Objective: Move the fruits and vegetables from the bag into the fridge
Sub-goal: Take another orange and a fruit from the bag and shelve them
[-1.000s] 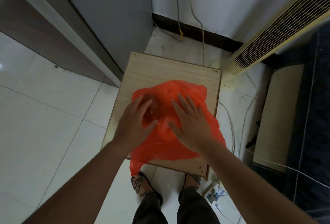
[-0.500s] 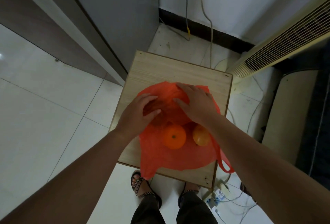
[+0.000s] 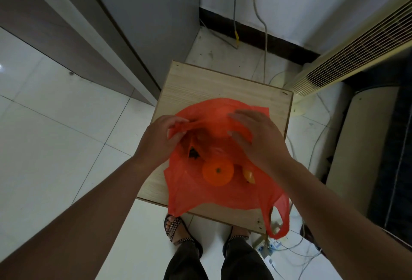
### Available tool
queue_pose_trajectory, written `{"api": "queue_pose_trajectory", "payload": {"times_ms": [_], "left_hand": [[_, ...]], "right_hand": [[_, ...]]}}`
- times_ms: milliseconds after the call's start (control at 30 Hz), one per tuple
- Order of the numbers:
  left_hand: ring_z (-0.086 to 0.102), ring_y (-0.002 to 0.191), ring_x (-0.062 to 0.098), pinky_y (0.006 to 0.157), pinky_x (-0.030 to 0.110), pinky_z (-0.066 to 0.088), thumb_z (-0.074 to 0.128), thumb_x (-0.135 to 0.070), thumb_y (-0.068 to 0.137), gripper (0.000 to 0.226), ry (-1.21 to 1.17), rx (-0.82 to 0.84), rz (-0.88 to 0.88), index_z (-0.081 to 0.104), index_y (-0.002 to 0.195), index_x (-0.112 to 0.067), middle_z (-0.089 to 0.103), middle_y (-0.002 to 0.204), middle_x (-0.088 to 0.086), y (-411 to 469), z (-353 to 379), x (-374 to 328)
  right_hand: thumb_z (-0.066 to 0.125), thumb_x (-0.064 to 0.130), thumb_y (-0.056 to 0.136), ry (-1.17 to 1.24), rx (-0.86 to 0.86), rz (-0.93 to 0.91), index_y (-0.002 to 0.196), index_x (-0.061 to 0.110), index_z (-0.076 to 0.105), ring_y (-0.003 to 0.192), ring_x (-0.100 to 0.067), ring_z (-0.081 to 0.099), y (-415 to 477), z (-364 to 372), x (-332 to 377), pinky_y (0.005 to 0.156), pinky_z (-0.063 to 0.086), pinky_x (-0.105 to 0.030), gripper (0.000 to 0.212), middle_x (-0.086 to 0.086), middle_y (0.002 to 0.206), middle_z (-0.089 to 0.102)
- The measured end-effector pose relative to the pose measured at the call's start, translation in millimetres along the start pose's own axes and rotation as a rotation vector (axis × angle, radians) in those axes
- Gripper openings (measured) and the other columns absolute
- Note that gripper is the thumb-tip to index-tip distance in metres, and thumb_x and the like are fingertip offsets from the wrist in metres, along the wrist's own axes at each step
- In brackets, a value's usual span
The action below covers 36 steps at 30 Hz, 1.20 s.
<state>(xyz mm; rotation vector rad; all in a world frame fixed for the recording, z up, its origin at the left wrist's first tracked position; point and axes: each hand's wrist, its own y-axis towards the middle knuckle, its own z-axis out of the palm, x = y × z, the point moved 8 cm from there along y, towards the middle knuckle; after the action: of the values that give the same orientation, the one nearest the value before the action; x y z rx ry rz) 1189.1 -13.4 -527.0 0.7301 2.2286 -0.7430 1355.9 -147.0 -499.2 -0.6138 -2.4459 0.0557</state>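
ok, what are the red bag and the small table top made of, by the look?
Red bag: thin plastic film, slightly glossy. It crumples in soft folds and hangs limp over the edge.
Table top: pale wood or wood-look board, matte, with fine straight grain lines and a darker edge. Solid or veneer, cannot tell.

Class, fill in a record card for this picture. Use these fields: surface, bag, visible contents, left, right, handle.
surface: wooden table top
bag: red plastic bag lying on the table, mouth open
visible contents: one orange in full view; second orange-yellow fruit, partly hidden; dark item, too unclear to name
left: left hand pinches the bag's rim
right: right hand rests on the bag's far side, fingers fairly straight
handle: bag handle hangs over the table's near edge
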Motion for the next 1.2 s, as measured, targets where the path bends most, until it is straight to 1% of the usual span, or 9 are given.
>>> {"api": "queue_pose_trajectory", "payload": {"times_ms": [167, 333, 500, 633, 733, 900, 1000, 1100, 1200], "left_hand": [[0.054, 0.108, 0.01, 0.096, 0.039, 0.048, 0.059, -0.015, 0.089, 0.027, -0.033, -0.007, -0.018, 0.062, 0.112, -0.028, 0.058, 0.114, -0.007, -13, -3, 4], [0.05, 0.107, 0.002, 0.095, 0.031, 0.045, 0.062, -0.019, 0.087, 0.028, -0.021, -0.061, 0.012, 0.06, 0.113, -0.03, 0.055, 0.114, -0.015, -26, -12, -6], [0.047, 0.115, 0.002, 0.093, 0.014, 0.036, 0.058, -0.023, 0.088, 0.028, 0.032, -0.11, 0.203, 0.06, 0.115, -0.024, 0.055, 0.122, -0.01, -52, -6, -51], [0.038, 0.131, 0.013, 0.105, 0.035, 0.038, 0.044, -0.046, 0.087, 0.051, 0.192, 0.121, 0.194, 0.046, 0.135, -0.027, 0.042, 0.142, -0.004, -56, 35, -42], [0.029, 0.137, 0.016, 0.111, 0.037, 0.031, 0.029, -0.06, 0.084, 0.068, 0.291, 0.14, 0.152, 0.039, 0.141, -0.024, 0.03, 0.15, -0.001, -53, 35, -18], [0.033, 0.132, 0.005, 0.105, 0.027, 0.032, 0.029, -0.055, 0.082, 0.061, 0.131, 0.124, 0.12, 0.049, 0.133, -0.027, 0.035, 0.146, -0.012, -59, 12, -4], [0.037, 0.126, 0.0, 0.097, 0.017, 0.03, 0.029, -0.054, 0.082, 0.058, 0.045, 0.116, 0.104, 0.055, 0.126, -0.027, 0.04, 0.137, -0.015, -66, 4, -1], [0.034, 0.124, -0.013, 0.096, 0.008, 0.026, 0.029, -0.056, 0.083, 0.047, -0.058, 0.103, 0.063, 0.053, 0.12, -0.04, 0.042, 0.135, -0.021, -74, 1, 3], [0.033, 0.121, -0.019, 0.094, 0.01, 0.027, 0.024, -0.074, 0.08, 0.048, -0.08, 0.098, 0.02, 0.048, 0.114, -0.05, 0.039, 0.131, -0.03, -83, 2, 7]], "right_hand": [[0.035, 0.05, 0.092, -0.13, 0.092, -0.19, 0.136, 0.03, 0.042, 0.139, -0.023, 0.027, -36, 20, 47, 0.109, 0.018, -0.039, 0.049, 0.001, 0.147, 0.037], [0.017, 0.059, 0.092, -0.117, 0.254, -0.081, 0.147, 0.032, 0.016, 0.145, -0.017, 0.001, -20, 43, 35, 0.118, 0.009, -0.042, 0.062, 0.007, 0.158, 0.007], [0.033, 0.044, 0.097, -0.061, 0.19, -0.054, 0.146, 0.02, 0.027, 0.144, -0.021, 0.012, 23, 41, 33, 0.117, 0.01, -0.034, 0.055, -0.003, 0.155, 0.021], [0.035, 0.042, 0.097, 0.005, 0.18, -0.037, 0.144, 0.018, 0.032, 0.143, -0.019, 0.015, 28, 37, 25, 0.117, 0.009, -0.031, 0.052, -0.003, 0.154, 0.025], [0.03, 0.048, 0.097, 0.003, 0.173, -0.033, 0.144, 0.022, 0.032, 0.142, -0.015, 0.017, 12, 28, 13, 0.117, 0.012, -0.034, 0.054, 0.003, 0.153, 0.027], [0.025, 0.058, 0.091, 0.063, 0.174, 0.003, 0.142, 0.026, 0.035, 0.139, -0.013, 0.025, -22, 17, 2, 0.114, 0.022, -0.038, 0.061, 0.006, 0.149, 0.034], [0.034, 0.053, 0.09, 0.098, 0.096, -0.002, 0.137, 0.026, 0.041, 0.134, -0.011, 0.032, -36, 10, 7, 0.106, 0.023, -0.028, 0.055, 0.005, 0.144, 0.04], [0.041, 0.049, 0.091, 0.103, 0.042, -0.043, 0.133, 0.028, 0.045, 0.124, -0.003, 0.033, -52, 8, 20, 0.099, 0.026, -0.022, 0.048, 0.005, 0.139, 0.045], [0.044, 0.047, 0.089, 0.088, 0.011, -0.079, 0.127, 0.025, 0.052, 0.118, -0.002, 0.038, -71, 13, 31, 0.093, 0.022, -0.01, 0.045, 0.004, 0.131, 0.053]]}}
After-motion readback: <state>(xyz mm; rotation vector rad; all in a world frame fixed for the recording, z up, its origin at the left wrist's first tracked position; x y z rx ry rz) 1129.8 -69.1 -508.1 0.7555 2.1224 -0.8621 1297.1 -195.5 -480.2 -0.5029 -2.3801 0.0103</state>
